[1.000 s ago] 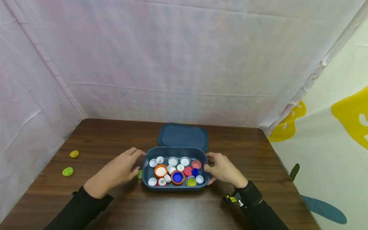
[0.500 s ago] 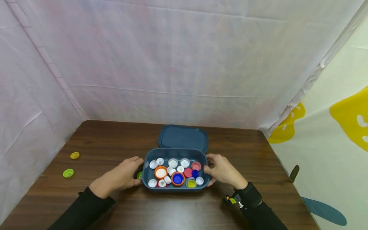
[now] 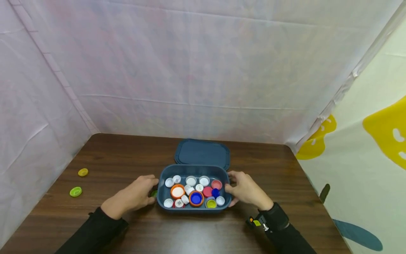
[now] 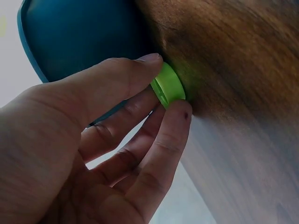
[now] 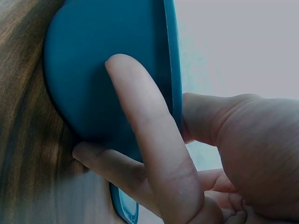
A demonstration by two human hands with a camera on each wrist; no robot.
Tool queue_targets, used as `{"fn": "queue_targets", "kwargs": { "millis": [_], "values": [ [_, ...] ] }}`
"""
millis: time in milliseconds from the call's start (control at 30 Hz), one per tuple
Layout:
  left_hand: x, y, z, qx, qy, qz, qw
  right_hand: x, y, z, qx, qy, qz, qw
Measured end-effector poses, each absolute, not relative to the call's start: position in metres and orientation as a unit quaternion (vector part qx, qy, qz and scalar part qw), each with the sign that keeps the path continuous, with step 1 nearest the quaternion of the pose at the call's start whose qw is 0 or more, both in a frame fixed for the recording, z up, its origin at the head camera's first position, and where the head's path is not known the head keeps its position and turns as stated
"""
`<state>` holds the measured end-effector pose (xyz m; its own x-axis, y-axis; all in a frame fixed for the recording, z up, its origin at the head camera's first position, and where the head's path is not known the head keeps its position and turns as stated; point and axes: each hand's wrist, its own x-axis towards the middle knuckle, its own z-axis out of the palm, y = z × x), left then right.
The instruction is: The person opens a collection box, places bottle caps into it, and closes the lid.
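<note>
A dark blue container point(image 3: 194, 209) stands on the table with several bottle caps in it: white, orange-rimmed, pink, blue and yellow. By its left wall my left hand point(image 3: 134, 194) pinches a green bottle cap point(image 4: 169, 85) between thumb and finger, low against the tabletop. In the head view only a sliver of that green cap shows past the fingers. My right hand point(image 3: 245, 188) grips the container's right wall, thumb over the rim and fingers along the outside, as the right wrist view shows.
The matching blue lid point(image 3: 202, 152) lies flat behind the container. Far to the left on the wooden table point(image 3: 266, 169) lie a yellow cap point(image 3: 83, 172) and a light green cap point(image 3: 75, 191). White cloth point(image 3: 190, 70) hangs at the back.
My left hand has come in to the right, and its thumb and finger have closed on the green cap beside the container. The right hand keeps its hold on the wall.
</note>
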<state>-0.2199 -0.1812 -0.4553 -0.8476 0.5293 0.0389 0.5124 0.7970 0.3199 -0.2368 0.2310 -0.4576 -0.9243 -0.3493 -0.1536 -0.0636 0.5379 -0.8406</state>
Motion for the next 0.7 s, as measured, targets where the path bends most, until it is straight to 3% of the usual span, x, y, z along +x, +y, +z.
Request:
{"fn": "queue_targets", "kwargs": {
  "millis": [333,600,700],
  "values": [
    [-0.221,-0.183,-0.451,0.25,0.951,0.176,0.046,-0.236,0.23,-0.459,-0.124,0.865,-0.464,0.147],
    [-0.219,-0.193,-0.436,0.251,0.947,0.199,-0.035,-0.236,0.23,-0.458,-0.118,0.866,-0.463,0.148],
    [-0.218,-0.192,-0.43,0.249,0.942,0.208,-0.089,-0.236,0.231,-0.459,-0.116,0.866,-0.463,0.15]
  ]
}}
